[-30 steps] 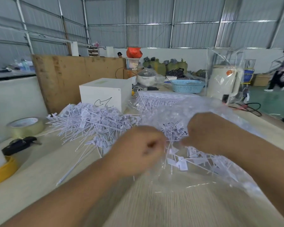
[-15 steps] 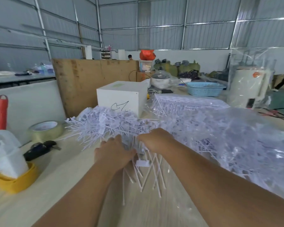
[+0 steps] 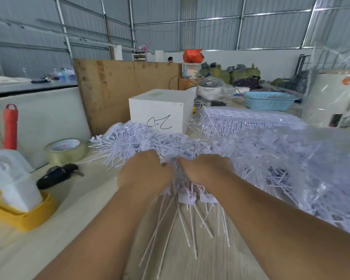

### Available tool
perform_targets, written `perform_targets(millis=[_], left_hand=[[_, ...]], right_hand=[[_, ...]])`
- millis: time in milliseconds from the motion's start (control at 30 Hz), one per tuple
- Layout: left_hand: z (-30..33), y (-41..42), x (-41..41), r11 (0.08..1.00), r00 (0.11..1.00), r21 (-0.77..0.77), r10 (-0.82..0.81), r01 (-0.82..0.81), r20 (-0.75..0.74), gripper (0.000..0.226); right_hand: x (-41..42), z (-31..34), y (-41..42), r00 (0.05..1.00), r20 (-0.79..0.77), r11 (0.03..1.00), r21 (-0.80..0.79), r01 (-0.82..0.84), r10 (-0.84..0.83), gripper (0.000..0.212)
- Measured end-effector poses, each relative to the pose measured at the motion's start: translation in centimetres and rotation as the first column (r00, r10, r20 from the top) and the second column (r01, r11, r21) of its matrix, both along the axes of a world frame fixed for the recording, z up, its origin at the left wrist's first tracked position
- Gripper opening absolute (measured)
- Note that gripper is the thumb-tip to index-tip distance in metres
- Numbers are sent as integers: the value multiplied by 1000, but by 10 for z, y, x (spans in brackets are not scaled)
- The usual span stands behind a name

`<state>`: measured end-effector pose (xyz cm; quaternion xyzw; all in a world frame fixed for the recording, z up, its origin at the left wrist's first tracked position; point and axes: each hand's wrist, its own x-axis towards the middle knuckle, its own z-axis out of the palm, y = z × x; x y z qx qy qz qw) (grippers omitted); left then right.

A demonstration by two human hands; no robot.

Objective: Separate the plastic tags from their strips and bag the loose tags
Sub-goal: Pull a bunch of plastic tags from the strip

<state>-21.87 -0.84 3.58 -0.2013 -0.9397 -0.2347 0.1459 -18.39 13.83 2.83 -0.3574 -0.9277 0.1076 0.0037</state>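
My two bare forearms reach forward over a pale wood-grain bench (image 3: 49,243). Both hands meet at the near edge of a big heap of white plastic tags (image 3: 133,142). My left hand (image 3: 143,174) and right hand (image 3: 205,170) are each curled tight around one bunch of tag strips (image 3: 187,201), whose thin white tails hang down toward me and fan over the bare bench below the heap.

Right of the heap, touching it, a clear plastic bag (image 3: 315,178) bulges with more white tags and fills the bench to the right edge of the view. Left of the heap lie a black key fob (image 3: 57,175) and, just behind it, a roll of clear packing tape (image 3: 66,149). Further left sits a yellow tray (image 3: 28,218) holding a white container, at the bench's left edge.

Directly behind the heap stands a white box (image 3: 160,110) with a black scribble on its front. Behind that box a brown plywood board (image 3: 119,87) leans upright. Right of the box lies a second clear bag of tag strips (image 3: 249,120), then a blue basket (image 3: 269,101). Beyond the heap, grey corrugated metal walls and roof beams close in the room.
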Motion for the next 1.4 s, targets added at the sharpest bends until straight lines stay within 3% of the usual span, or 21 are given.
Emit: perform_targets(millis=[100, 200, 267, 333, 467, 600, 700, 833, 933, 1000, 1100, 1200, 1300, 1400], left_hand=[[-12, 6, -16, 985, 998, 164, -37, 44, -41, 38], [-34, 15, -21, 969, 956, 14, -245, 246, 159, 47], [-39, 14, -20, 956, 927, 41, -290, 289, 238, 38], [-38, 13, -16, 943, 917, 95, -333, 320, 219, 21], [-36, 23, -1, 904, 867, 195, -422, 380, 266, 9], [-32, 30, 6, 791, 701, 532, -563, 303, 438, 11], [-29, 35, 19, 693, 540, 668, -684, 272, 490, 7], [-31, 37, 31, 622, 429, 725, -765, 298, 481, 7], [-29, 35, 31, 620, 414, 686, -778, 382, 472, 15], [-27, 33, 32, 599, 380, 693, -797, 401, 470, 12], [-24, 31, 33, 565, 322, 721, -824, 401, 467, 17], [-22, 30, 34, 539, 280, 739, -842, 405, 461, 32], [-20, 28, 33, 493, 250, 793, -869, 358, 427, 49], [-17, 25, 35, 380, 211, 872, -921, 307, 327, 50]], right_hand=[[3, 0, -3, 999, 34, 999, -30, -38, 39, 95], [3, 1, 2, 992, -101, 983, -155, -95, 80, 63], [9, 1, 7, 975, -215, 958, -267, -109, 51, 48], [13, -1, 10, 981, -192, 959, -270, -91, 39, 50], [7, -1, 0, 994, -106, 954, -294, -65, 35, 76], [-1, 6, 1, 993, -120, 930, -365, -50, 7, 60], [-9, 8, 6, 991, -127, 919, -394, -23, -30, 42], [-13, 17, 5, 1000, 14, 924, -383, 15, -11, 22], [-13, 17, 12, 998, -11, 913, -405, 48, -58, 27], [-7, 16, 14, 996, -21, 919, -388, 70, -85, 16], [-3, 16, 17, 1000, -10, 929, -369, -19, 17, 26], [4, 20, 20, 993, -114, 833, -546, -94, 38, 9], [13, 27, 18, 983, -180, 759, -637, -134, 23, 6], [22, 27, 20, 951, -281, 681, -722, -122, -127, 20]])
